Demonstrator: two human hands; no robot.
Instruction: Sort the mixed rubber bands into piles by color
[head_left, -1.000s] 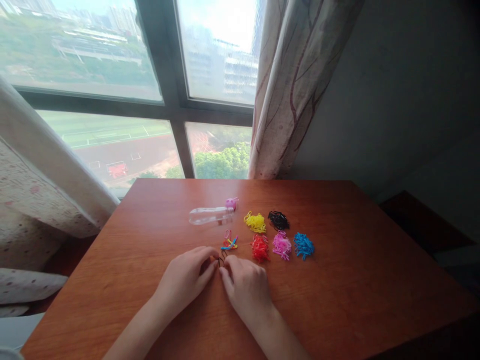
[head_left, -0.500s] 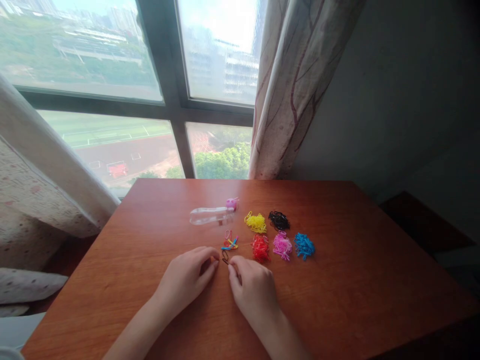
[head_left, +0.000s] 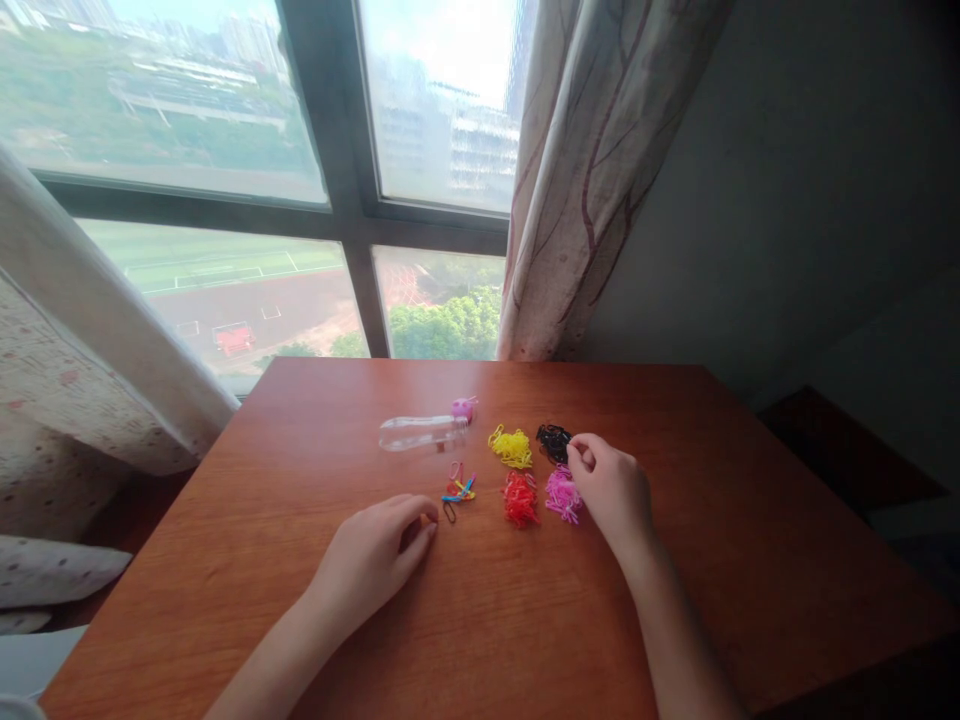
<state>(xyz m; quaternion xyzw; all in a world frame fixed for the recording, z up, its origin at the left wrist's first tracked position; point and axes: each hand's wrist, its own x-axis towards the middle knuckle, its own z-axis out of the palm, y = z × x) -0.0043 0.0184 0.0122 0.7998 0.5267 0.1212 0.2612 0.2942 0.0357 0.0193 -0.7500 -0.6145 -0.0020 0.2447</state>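
Observation:
My left hand (head_left: 382, 550) rests on the table with its fingers loosely curled, a small gap before the thumb and nothing visible in it. Just beyond its fingertips lies one black clip-like loop (head_left: 449, 513), next to a small mixed group of coloured clip-like loops (head_left: 459, 490). At the right edge of the black pile (head_left: 553, 442), my right hand (head_left: 611, 480) has thumb and fingers pinched together; whatever is between them is too small to make out. Under that hand's left side sits a pink pile (head_left: 562, 495). The blue pile is hidden behind the hand.
Yellow (head_left: 511, 447) and red (head_left: 520, 500) piles of the same loops sit left of the black and pink ones. A clear plastic container (head_left: 424, 433) lies farther back beside a purple piece (head_left: 463, 408). Past the table's far edge are a window and curtains (head_left: 577, 180).
My right hand has moved right and away from me, from beside the single black loop to the black pile, now covering the blue pile. My left hand has stayed put.

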